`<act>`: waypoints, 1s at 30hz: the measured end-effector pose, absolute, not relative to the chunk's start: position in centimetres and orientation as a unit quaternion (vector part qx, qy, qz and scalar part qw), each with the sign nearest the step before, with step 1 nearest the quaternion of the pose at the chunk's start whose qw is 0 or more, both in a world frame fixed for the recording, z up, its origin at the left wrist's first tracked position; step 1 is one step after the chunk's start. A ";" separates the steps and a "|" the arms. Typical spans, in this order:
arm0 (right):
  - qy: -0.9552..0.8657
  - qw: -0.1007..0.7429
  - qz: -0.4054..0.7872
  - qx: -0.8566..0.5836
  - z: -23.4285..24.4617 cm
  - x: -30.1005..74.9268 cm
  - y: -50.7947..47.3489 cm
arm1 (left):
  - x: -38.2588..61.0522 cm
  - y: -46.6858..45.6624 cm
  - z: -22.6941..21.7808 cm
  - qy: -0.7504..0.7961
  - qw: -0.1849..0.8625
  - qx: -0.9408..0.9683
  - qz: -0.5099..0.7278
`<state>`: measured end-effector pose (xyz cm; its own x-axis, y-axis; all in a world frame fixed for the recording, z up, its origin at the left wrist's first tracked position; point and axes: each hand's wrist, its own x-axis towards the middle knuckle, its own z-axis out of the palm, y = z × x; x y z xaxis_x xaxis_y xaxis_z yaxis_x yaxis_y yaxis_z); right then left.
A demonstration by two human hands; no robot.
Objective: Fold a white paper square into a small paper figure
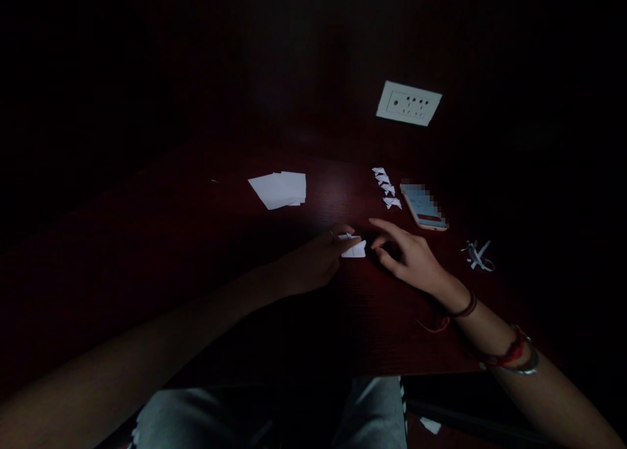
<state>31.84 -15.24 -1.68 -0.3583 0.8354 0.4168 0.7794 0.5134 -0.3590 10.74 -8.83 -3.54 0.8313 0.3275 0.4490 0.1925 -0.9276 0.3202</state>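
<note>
My left hand (318, 259) pinches a small piece of folded white paper (354, 249) just above the dark red table (313, 331), thumb on top. To its right, my right hand (409, 256) is held with thumb and fingers apart and nothing between them, close to the paper but not touching it. Beyond my right hand, several small folded paper pieces (386, 189) stand in a row. A loose pile of white paper sheets (281, 189) lies farther back, left of the middle.
A phone (424, 207) with its screen lit lies right of the folded pieces. Nearer the right edge is a small heap of thin scraps (477, 256). A socket panel (409, 103) is on the back wall. A white scrap (431, 425) lies below the table's front edge.
</note>
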 end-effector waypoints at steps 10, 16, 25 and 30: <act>-0.804 0.278 0.137 -0.507 -2.9 30.9 -14.9 | 9.9 -6.9 -4.1 0.080 0.012 0.987 0.138; -0.769 0.334 0.188 -0.511 -3.3 30.5 -14.4 | 10.4 -8.2 -3.3 0.102 -0.006 0.985 0.143; -0.727 0.366 0.223 -0.537 -3.5 30.3 -14.2 | 10.4 -8.6 -3.2 0.104 -0.050 0.987 0.108; -0.716 0.379 0.230 -0.539 -3.5 30.1 -14.4 | 10.5 -8.7 -3.2 0.113 -0.042 0.986 0.113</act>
